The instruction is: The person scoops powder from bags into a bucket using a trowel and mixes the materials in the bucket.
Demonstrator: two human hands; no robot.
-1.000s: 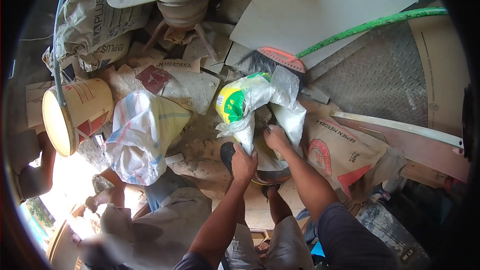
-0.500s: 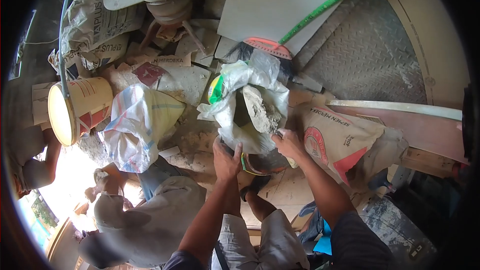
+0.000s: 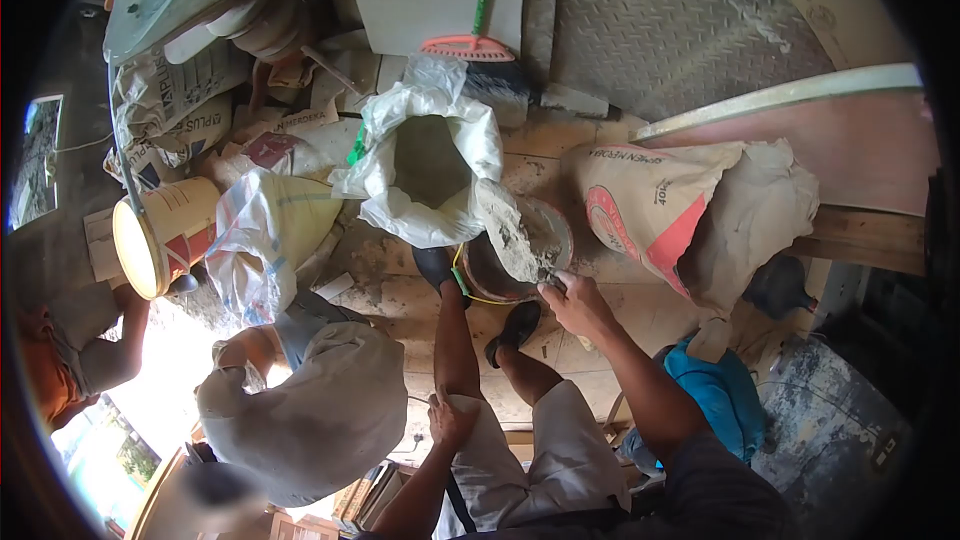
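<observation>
My right hand (image 3: 574, 302) is closed around the handle of a trowel, whose blade is covered by a heap of grey powder (image 3: 508, 230). The loaded trowel is over a dark bucket (image 3: 480, 275) with a yellow handle, close to the lip of an open white sack (image 3: 385, 210). Grey powder (image 3: 430, 162) lies inside that sack. My left hand (image 3: 453, 420) rests on my knee with nothing visible in it; its fingers show only in part.
Right of the bucket lies an open paper cement bag (image 3: 650, 210). A green-handled broom (image 3: 470, 47) stands behind the sack. At left are a striped woven sack (image 3: 255, 250), a cream bucket (image 3: 180, 230) and a crouching person (image 3: 310, 410); another person's arm (image 3: 115, 350) shows further left.
The trowel with its powder has come out of the white sack and over the bucket. My left hand has gone from the sack's edge down to my knee. The view has shifted.
</observation>
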